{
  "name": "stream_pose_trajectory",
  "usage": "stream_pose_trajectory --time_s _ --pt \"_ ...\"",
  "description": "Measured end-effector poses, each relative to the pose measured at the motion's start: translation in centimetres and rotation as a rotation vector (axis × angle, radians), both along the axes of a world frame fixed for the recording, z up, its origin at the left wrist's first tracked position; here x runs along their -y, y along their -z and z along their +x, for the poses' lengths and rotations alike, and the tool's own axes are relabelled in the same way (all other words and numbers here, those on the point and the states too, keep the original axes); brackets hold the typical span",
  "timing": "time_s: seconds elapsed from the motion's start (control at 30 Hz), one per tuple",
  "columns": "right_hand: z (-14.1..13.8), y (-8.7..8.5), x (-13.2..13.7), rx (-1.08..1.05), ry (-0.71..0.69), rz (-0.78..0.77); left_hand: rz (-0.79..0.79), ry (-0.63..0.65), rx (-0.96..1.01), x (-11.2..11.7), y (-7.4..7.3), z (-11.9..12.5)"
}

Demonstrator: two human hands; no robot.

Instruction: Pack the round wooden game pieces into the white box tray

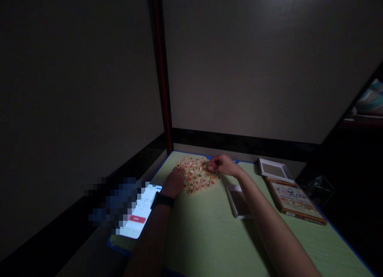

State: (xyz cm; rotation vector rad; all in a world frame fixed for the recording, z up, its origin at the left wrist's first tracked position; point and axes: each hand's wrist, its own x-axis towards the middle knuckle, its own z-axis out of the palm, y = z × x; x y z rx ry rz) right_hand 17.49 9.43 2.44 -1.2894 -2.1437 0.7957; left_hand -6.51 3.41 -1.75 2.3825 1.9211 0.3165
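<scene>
The round pieces point(196, 184) lie on the green table point(203, 237), many flat, some jumbled in the far part. The hands seem to be sorting them, and I think the next move needs a light, careful touch. The left hand point(176, 180) curls in at the pieces' left edge. The right hand point(223, 165) bends down by their right side, fingers curved. I cannot tell if either pinches a piece.
</scene>
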Motion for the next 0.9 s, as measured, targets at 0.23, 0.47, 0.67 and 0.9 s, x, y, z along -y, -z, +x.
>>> stream_pose_trajectory --time_s 0.23,0.47,0.67,0.9 --pt "-0.2 -0.2 0.2 -0.001 -0.019 0.011 0.052 -0.025 0.289 -0.6 -0.5 -1.2" --pt "-3.6 0.4 1.7 -0.091 -0.178 -0.024 -0.171 -0.004 1.241 -0.8 -0.9 0.7" --pt "-6.0 1.5 2.5 -0.109 -0.161 0.149 -0.283 0.023 1.466 -0.5 -1.6 1.0" --pt "-6.2 0.6 3.9 0.135 -0.084 0.321 -0.272 -0.007 1.404 -0.6 -1.6 0.5"
